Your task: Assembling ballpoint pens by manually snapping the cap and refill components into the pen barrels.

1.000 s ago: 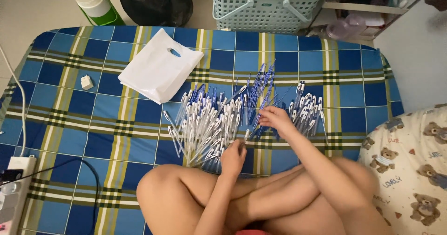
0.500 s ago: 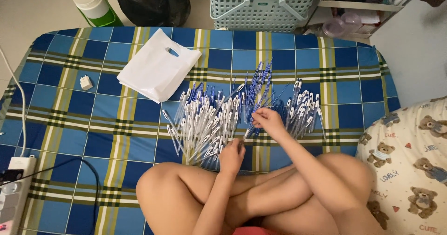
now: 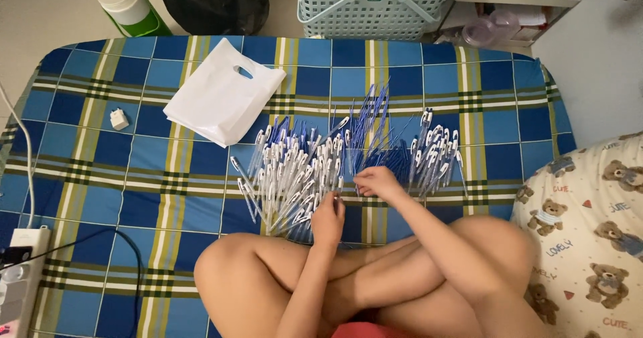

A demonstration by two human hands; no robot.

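Observation:
I sit cross-legged on a blue and yellow plaid mat [image 3: 100,190]. A large heap of white and blue pens [image 3: 288,174] lies in front of my knees, with thin blue refills [image 3: 372,120] behind it and a smaller pile of pens [image 3: 435,157] to the right. My left hand [image 3: 328,217] rests at the near edge of the big heap, its fingers curled on a pen. My right hand [image 3: 376,180] sits between the two piles, fingers pinched on a thin blue piece.
A white plastic bag [image 3: 224,100] lies at the back left, with a small white plug [image 3: 119,119] beside it. A grey basket [image 3: 375,6], a black bag [image 3: 214,0] and a green and white container [image 3: 127,3] stand beyond the mat. A power strip [image 3: 20,278] lies left; a bear-print pillow [image 3: 589,231] right.
My right hand has drawn slightly left and toward me, from the blue refills to the gap between the piles. My left hand stays at the heap's near edge.

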